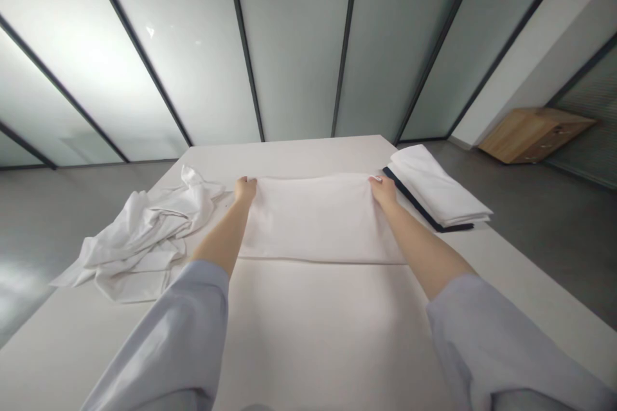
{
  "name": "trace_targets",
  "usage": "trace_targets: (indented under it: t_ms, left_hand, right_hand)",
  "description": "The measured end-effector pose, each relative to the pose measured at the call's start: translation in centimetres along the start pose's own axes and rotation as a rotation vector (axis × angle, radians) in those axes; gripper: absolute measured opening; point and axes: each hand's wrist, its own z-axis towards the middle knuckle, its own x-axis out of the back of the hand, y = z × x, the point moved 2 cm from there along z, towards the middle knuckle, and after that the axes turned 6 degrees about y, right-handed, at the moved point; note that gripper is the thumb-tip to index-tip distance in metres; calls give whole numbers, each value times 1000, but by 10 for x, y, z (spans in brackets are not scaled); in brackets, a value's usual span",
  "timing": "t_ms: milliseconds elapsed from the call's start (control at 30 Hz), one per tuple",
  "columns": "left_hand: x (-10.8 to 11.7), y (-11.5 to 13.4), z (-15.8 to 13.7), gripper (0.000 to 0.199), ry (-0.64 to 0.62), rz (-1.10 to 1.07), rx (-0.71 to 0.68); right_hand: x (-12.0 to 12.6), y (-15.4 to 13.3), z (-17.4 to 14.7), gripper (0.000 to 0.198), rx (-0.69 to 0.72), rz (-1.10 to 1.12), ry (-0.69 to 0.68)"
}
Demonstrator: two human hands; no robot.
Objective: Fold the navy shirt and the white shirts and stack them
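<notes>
A white cloth (313, 221), folded into a wide rectangle, spans the space between my hands. Its near edge lies along the table, while the far edge is stretched straight. My left hand (245, 189) is closed on the far left corner. At the far right corner, my right hand (383, 190) pinches the fabric, thumb on top. Whether the far edge is lifted off the table I cannot tell. What kind of cloth article it is does not show.
Left of my arm lies a crumpled heap of white cloth (149, 231). Folded white cloths (436, 183) are stacked on a dark flat piece (414, 202) at the table's right edge. Beyond the white table (318, 327) stand frosted glass panels and a wooden cabinet (530, 135).
</notes>
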Motion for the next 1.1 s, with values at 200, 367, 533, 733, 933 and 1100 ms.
trace_targets:
  t_ms: [200,367,533,733,933,1100]
  left_hand:
    - [-17,-9,-7,39,-44,46,1]
    - [-18,12,-22,78,-40,239,-75]
    - [-25,59,-72,76,-138,376,-456]
    - [-56,71,-137,78,-373,348,-599]
    - [-57,50,-124,87,-359,402,-479]
    - [-59,60,-117,82,-374,454,-440]
  right_hand:
    - [-20,9,-4,41,14,-104,-100]
    - [-24,-14,-4,65,-19,-237,-215]
    - [-29,-58,-39,67,386,-295,-139]
    - [-47,-66,-106,57,594,-353,-425]
    - [-46,-46,-105,64,428,-420,-491]
    - [-51,-60,-99,58,387,-450,-446]
